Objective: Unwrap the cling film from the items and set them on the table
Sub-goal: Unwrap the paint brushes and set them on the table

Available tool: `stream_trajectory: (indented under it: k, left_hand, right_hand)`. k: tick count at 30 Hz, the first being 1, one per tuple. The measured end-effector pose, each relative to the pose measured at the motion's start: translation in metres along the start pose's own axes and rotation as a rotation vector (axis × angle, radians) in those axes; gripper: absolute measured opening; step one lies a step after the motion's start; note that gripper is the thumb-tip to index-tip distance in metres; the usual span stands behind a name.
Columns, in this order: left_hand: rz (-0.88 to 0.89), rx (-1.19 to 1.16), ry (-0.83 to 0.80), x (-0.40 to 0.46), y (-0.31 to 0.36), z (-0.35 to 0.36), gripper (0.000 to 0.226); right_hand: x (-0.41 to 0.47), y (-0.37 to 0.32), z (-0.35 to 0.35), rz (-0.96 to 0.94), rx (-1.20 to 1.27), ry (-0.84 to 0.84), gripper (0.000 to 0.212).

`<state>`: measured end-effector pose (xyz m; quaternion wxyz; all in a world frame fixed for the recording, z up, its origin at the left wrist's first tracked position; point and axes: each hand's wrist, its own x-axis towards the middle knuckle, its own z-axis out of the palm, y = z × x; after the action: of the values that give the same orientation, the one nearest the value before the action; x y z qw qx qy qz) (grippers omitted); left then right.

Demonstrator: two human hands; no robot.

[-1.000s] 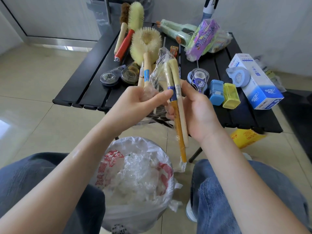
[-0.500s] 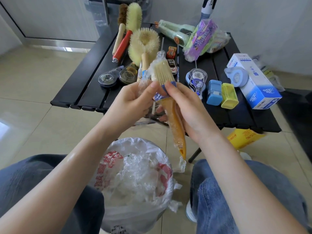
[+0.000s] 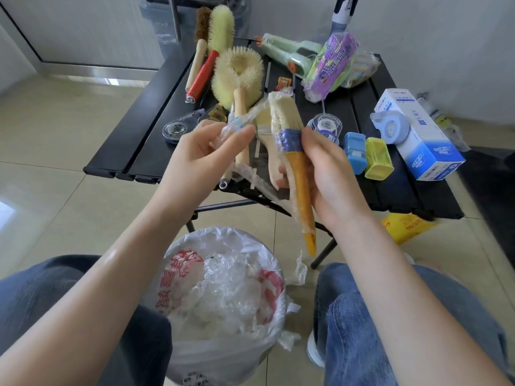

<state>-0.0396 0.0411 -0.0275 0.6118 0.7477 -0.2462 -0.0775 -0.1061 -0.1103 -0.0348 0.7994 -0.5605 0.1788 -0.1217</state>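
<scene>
Black slats make up the folding table point(image 3: 156, 129), the biggest thing in view, with a litter of goods on it: a white and blue box point(image 3: 418, 135) at the right edge, a purple packet point(image 3: 331, 65) at the far side, a round bristle brush point(image 3: 238, 75) and a red-handled brush point(image 3: 204, 71) at the left. Below the table, between the person's knees, stands a bin lined with a white plastic bag point(image 3: 223, 296) printed in red; it holds a loose heap of crumpled clear film.

Above the bin and in front of the table's near edge, the right hand point(image 3: 331, 179) is curled round a paintbrush point(image 3: 295, 162) with an orange handle and a blue band, bristles up and handle tip pointing down toward the bin. Cling film point(image 3: 245, 118) is wrapped over the bristles and handle, and a strip of it stretches leftward to the left hand point(image 3: 200, 151), whose thumb and fingers pinch the film's loose end. A second, pale wooden brush point(image 3: 271, 151) sits just behind the orange one inside the same film.

Smaller things on the table near the right hand are a blue sharpener point(image 3: 355, 150) touching a yellow sharpener point(image 3: 379, 156), a clear tape dispenser point(image 3: 326, 126), and a pale blue tape roll point(image 3: 391, 128) leaning against the box.
</scene>
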Motion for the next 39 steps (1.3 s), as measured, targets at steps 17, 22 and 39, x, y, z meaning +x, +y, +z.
stream_trajectory:
  k: [17, 22, 39]
  left_hand:
    - [-0.039, -0.019, 0.024, -0.004, -0.001, 0.011, 0.021]
    - [0.091, 0.107, 0.224, -0.004, 0.002, 0.012, 0.028]
    - [-0.156, 0.041, -0.278, -0.008, 0.004, 0.004, 0.034]
  right_hand:
    - [-0.007, 0.002, 0.003, 0.057, -0.178, -0.254, 0.053]
    - [-0.008, 0.006, 0.006, 0.012, -0.250, -0.227, 0.035]
    - [0.001, 0.004, 0.002, -0.032, -0.127, 0.022, 0.053]
